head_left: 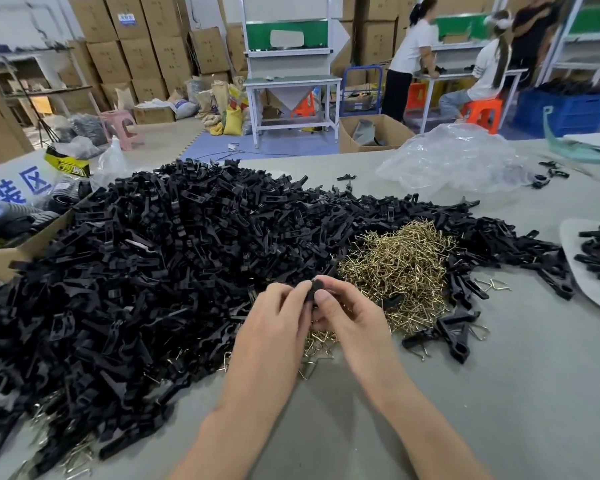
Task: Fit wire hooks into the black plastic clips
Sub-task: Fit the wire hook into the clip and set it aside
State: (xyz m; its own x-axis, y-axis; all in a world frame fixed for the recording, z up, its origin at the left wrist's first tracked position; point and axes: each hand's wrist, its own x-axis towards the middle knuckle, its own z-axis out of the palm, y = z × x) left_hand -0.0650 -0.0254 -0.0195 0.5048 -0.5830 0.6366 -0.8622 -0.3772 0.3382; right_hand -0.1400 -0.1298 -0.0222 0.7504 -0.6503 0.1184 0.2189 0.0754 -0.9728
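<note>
Two bare forearms reach in from the near edge of the grey table [499, 393], and the left hand [274, 317] and right hand [350, 313] meet just in front of the hook heap [399, 271], a tangle of brass-coloured wire hooks. Both hands pinch a single black clip [313, 289] between them, fingers [340, 289] curled in close around it and the right thumb pressed against its near face. The hands hide most of the clip, so whether a hook sits in it cannot be told.

Left of the hook heap and wrapping round behind it, a far larger clip heap [153, 254] of black plastic clips spreads across the table, with stray hooks showing along its near fringe. Just right of the hook heap lie a few loose clips [454, 330], some with wire beside them. Further right, a pale tray [568, 233] at the frame's edge carries more clips. Behind the hook heap to the right sits a crumpled clear bag [454, 161]. Far left of it, beyond the clip heap, an open box [0, 258] stands at the table edge.

Well behind the hook heap, off the table, stacked cartons [136, 39] line the wall, a white workbench [291, 81] stands on the floor, and people [413, 57] gather at another bench.
</note>
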